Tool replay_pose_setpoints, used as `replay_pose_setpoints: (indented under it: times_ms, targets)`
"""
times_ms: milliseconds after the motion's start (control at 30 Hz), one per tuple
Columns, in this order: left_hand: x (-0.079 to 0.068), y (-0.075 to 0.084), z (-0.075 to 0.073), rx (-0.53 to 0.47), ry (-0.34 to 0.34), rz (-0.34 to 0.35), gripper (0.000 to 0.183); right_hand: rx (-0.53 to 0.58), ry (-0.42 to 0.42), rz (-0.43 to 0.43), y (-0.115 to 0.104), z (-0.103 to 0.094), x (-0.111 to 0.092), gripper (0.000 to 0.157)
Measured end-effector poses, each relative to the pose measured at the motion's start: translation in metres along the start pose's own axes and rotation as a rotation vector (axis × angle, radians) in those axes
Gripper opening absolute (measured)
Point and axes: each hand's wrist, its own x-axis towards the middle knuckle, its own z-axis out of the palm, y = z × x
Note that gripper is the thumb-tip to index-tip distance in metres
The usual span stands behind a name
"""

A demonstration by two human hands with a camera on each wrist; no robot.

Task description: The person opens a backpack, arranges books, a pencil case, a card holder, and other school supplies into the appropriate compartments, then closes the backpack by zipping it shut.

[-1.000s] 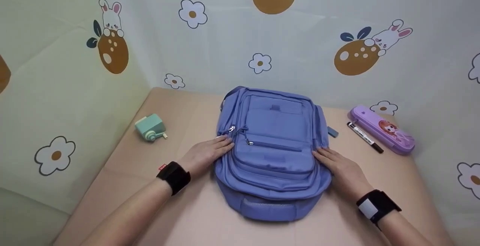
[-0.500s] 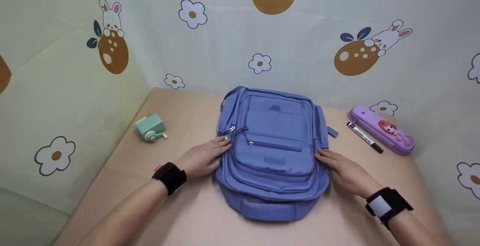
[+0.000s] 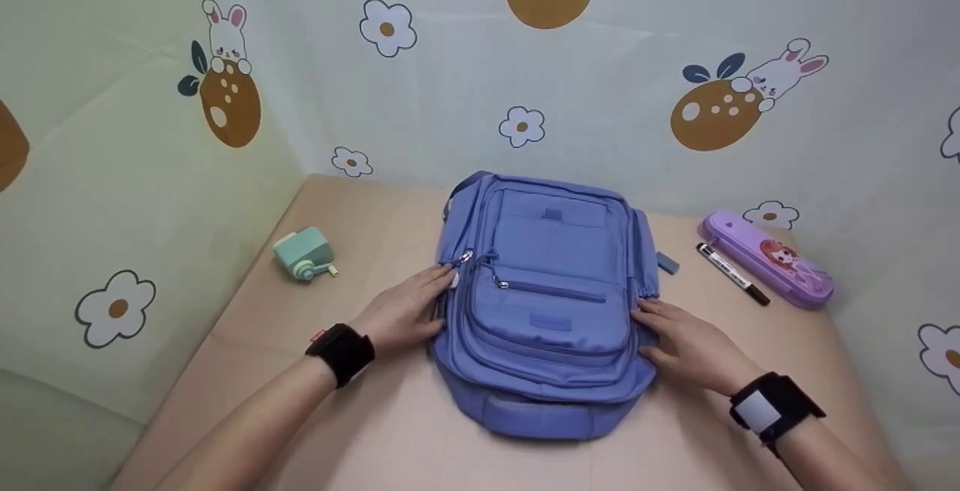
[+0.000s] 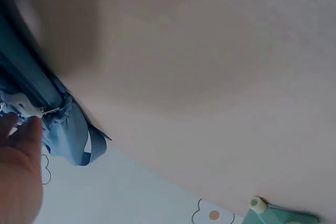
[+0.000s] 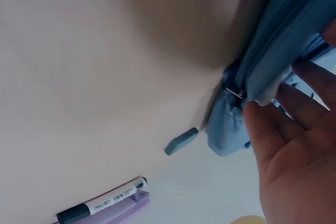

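Note:
A blue backpack (image 3: 559, 251) lies flat on the table, front pockets up and padded top handle toward me. My left hand (image 3: 401, 311) touches its left side with extended fingers, beside a metal zipper pull (image 3: 466, 255) and a small white tab (image 3: 454, 279). On the opposite side, the fingers of my right hand (image 3: 694, 341) rest against the bag's edge, thumb apart from them. The right wrist view shows those fingertips along the blue fabric (image 5: 278, 45). In the left wrist view, part of my left hand (image 4: 21, 166) appears by the bag's side pocket (image 4: 68, 137).
A mint-green crank pencil sharpener (image 3: 303, 252) stands at the left. To the right lie a purple pencil case (image 3: 769, 258) with a cartoon figure and a black-and-white marker (image 3: 733, 273). A small blue-grey block (image 3: 667, 263) sits beside the bag. Printed cloth hangs behind the table.
My right hand has shifted slightly outward and toward me, and its thumb now shows apart from the fingers. The left hand has moved slightly along the bag's side. The backpack stays nearly in place.

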Motion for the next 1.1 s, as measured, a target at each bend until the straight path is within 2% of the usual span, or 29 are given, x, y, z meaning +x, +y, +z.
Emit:
replay_pose_setpoints:
  times_ms: [133, 200, 333, 433, 500, 600, 633, 733, 767, 833, 933, 1000, 1100]
  targets:
    - [0.007, 0.003, -0.004, -0.094, -0.027, -0.183, 0.092, -0.010, -0.057, -0.009, -0.002, -0.010, 0.002, 0.059]
    - [0.011, 0.005, -0.006, -0.163, -0.039, -0.242, 0.093, -0.017, -0.085, -0.014, -0.003, -0.015, 0.004, 0.059]
    - [0.018, 0.007, -0.006, -0.325, -0.045, -0.289, 0.090, -0.035, -0.108, -0.010, -0.005, -0.022, 0.008, 0.048]
    - [0.023, 0.014, -0.007, -0.386, -0.012, -0.266, 0.084, -0.021, -0.078, 0.014, -0.001, -0.027, 0.011, 0.034]
    - [0.027, 0.025, -0.011, -0.341, 0.005, -0.262, 0.080, -0.005, -0.040, 0.041, 0.006, -0.032, 0.012, 0.028]
    - [0.035, 0.051, -0.021, -0.204, 0.001, -0.256, 0.073, 0.031, 0.021, 0.104, 0.019, -0.040, 0.014, 0.025]
    - [0.038, 0.062, -0.025, -0.157, -0.016, -0.249, 0.073, 0.045, 0.036, 0.121, 0.023, -0.041, 0.014, 0.024]
    - [0.048, 0.092, -0.031, -0.042, -0.092, -0.160, 0.069, 0.093, 0.054, 0.172, 0.032, -0.041, 0.016, 0.024]
    - [0.050, 0.100, -0.032, -0.004, -0.117, -0.127, 0.067, 0.117, 0.051, 0.183, 0.034, -0.039, 0.017, 0.024]
    - [0.055, 0.112, -0.031, 0.070, -0.163, -0.102, 0.067, 0.158, 0.032, 0.202, 0.035, -0.033, 0.020, 0.027]
    - [0.060, 0.113, -0.027, 0.156, -0.178, -0.168, 0.072, 0.228, -0.015, 0.219, 0.033, -0.024, 0.024, 0.042]
    - [0.062, 0.102, -0.026, 0.173, -0.144, -0.247, 0.077, 0.242, -0.038, 0.222, 0.030, -0.019, 0.026, 0.055]
    - [0.064, 0.074, -0.030, 0.069, -0.095, -0.382, 0.082, 0.220, -0.044, 0.218, 0.027, -0.015, 0.025, 0.067]
